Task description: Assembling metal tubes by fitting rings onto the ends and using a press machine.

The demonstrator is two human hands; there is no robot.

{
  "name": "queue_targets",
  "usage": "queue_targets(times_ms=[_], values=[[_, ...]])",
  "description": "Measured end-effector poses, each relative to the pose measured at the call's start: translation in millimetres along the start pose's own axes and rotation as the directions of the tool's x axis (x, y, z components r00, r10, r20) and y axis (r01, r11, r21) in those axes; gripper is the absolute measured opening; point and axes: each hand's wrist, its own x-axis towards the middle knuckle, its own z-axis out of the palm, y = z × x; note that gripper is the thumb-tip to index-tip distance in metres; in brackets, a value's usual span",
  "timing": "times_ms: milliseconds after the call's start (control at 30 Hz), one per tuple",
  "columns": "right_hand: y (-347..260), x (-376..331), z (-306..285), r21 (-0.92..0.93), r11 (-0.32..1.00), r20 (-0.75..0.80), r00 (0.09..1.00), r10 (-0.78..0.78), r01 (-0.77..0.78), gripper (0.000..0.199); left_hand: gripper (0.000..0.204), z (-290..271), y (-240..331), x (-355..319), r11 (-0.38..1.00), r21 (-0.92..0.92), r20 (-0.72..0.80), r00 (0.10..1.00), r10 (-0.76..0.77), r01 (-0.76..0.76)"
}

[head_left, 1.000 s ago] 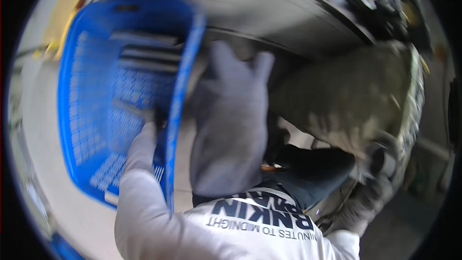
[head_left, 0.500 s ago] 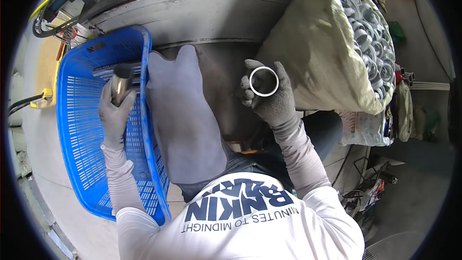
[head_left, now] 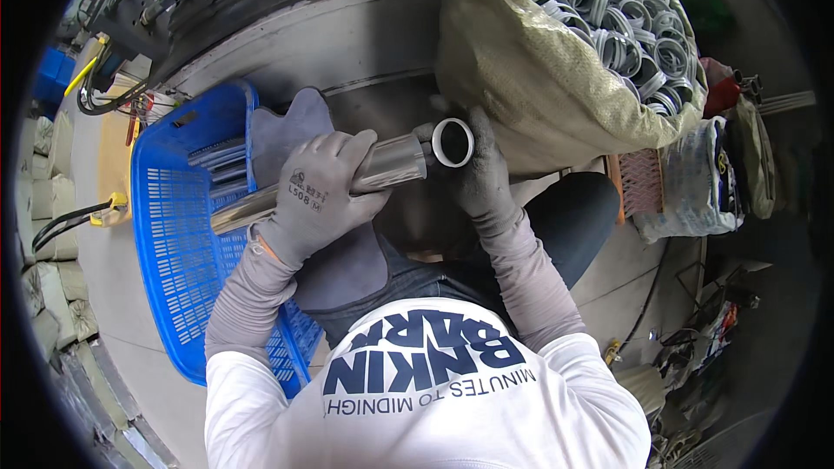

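Note:
Across my lap lies a shiny metal tube (head_left: 395, 162), with my left hand (head_left: 323, 195) in a grey glove wrapped round it from above. The tube slants up to the right, and its other end reaches over the blue basket. My right hand (head_left: 488, 178), also gloved, holds a thin white ring (head_left: 472, 146) between thumb and fingers. The ring faces me just beyond the tube's right end; whether they touch I cannot tell. Some right-hand fingers are hidden behind the ring and tube end. A grey pad (head_left: 352, 265) covers my left thigh.
The blue plastic basket (head_left: 178, 247) stands at my left, with several metal tubes (head_left: 221, 161) inside. A large pale sack (head_left: 504, 78) full of grey rings (head_left: 608, 13) stands at the far right. Dark machinery (head_left: 261, 0) runs along the far side. Black hoses (head_left: 65, 230) lie left.
My left hand has brought the tube out of the basket and rightward over my lap. My right hand keeps the ring and has shifted slightly left. The view has turned.

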Motion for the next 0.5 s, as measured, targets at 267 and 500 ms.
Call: queue_targets(times_ms=[267,500], values=[[7,12,-13,0.097,0.995,-0.067,0.997,0.027,-0.020,0.039,0.063,12,15,11,1.000,-0.008,0.101,0.995,0.012,-0.011],[-11,-3,1,0.030,0.987,0.055,0.986,0.157,-0.159,0.046,0.065,12,13,13,0.999,0.008,0.115,0.992,-0.048,0.047]])
